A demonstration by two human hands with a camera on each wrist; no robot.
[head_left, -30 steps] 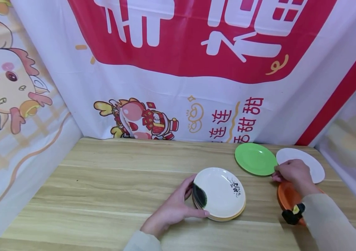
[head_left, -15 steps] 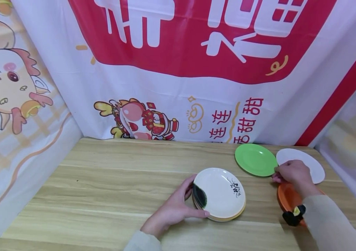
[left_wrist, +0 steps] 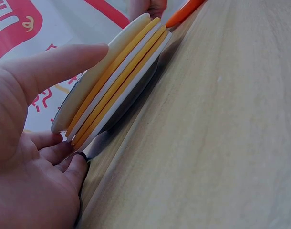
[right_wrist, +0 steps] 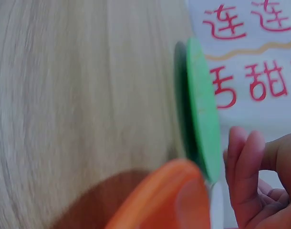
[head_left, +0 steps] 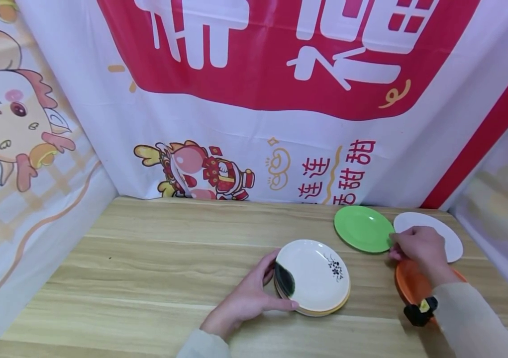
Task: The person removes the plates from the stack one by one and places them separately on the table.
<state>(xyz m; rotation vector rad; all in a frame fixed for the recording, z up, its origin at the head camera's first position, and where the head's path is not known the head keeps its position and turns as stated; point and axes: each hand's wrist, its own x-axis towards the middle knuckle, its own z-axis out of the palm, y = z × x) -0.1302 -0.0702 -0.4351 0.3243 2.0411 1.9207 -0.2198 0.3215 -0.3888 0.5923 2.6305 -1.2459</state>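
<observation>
In the head view, a stack of round plates (head_left: pixel 316 273) sits on the wooden table, the top one white with a dark green patch and black flowers. My left hand (head_left: pixel 251 296) holds the stack's left side, thumb at the near rim and fingers round the far left. White and yellow rims (left_wrist: pixel 117 86) show one above another in the left wrist view. My right hand (head_left: pixel 419 246) pinches at the right edge of a green plate (head_left: pixel 363 228); the exact contact is partly hidden. Its fingers (right_wrist: pixel 245 167) are curled towards the thumb in the right wrist view.
A white oval plate (head_left: pixel 448 238) lies behind my right hand. Below my right forearm is an orange dish (head_left: pixel 410 281), partly covered by the wrist and a black strap piece (head_left: pixel 419 312). Printed cloth (head_left: pixel 258 149) hangs along the table's back edge.
Almost nothing differs. The right hand stays at the green plate's edge with only a tiny shift, and the left hand keeps its hold on the stack.
</observation>
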